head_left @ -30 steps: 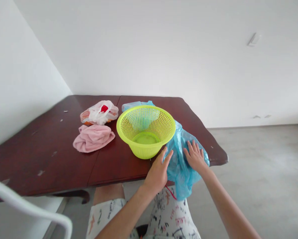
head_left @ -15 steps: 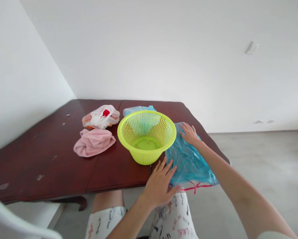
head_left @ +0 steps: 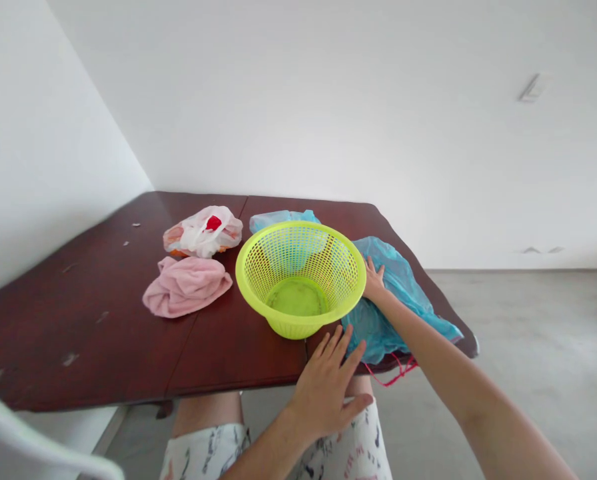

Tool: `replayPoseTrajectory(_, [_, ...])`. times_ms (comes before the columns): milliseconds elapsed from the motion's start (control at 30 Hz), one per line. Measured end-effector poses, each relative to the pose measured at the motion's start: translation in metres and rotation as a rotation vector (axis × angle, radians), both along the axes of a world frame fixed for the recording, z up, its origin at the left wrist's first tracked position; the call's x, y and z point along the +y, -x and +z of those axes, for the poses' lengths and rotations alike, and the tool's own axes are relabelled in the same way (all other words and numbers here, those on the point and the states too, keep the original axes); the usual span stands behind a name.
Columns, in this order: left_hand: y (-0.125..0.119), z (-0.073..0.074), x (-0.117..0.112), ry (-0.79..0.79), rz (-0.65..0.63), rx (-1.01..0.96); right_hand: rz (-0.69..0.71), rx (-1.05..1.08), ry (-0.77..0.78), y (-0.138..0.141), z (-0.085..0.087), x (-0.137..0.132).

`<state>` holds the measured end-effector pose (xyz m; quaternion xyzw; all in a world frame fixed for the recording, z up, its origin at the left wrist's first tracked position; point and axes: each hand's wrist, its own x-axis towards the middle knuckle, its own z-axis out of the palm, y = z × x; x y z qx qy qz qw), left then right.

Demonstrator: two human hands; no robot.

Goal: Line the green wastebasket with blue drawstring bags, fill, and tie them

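blue plastic bag on table beside green basket, seems only partly spread | right hand open, flat on it | left hand open at its near edge, grips nothing

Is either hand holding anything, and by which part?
Nothing is gripped. The right hand lies open on the crumpled blue plastic bag beside the lime-green plastic basket; the left hand rests flat at the near edge of the dark wooden table.

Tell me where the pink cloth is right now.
In the head view, the pink cloth lies on the dark table, left of the green basket and just in front of the white plastic bag.
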<state>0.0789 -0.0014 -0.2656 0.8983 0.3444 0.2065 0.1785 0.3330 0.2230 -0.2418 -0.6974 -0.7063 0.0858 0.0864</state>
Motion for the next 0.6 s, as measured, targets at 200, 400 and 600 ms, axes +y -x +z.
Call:
replayPoseTrajectory(200, [-0.003, -0.006, -0.001, 0.000, -0.001, -0.001, 0.033, 0.036, -0.083, -0.006, 0.003, 0.053])
replayPoseTrajectory(400, [-0.004, -0.011, -0.003, -0.008, 0.027, -0.026, 0.036, 0.088, -0.150, -0.007, -0.001, 0.054])
replayPoseTrajectory(600, [-0.006, -0.025, -0.001, -0.046, 0.024, 0.000, 0.081, 0.123, -0.341, 0.011, 0.031, 0.039])
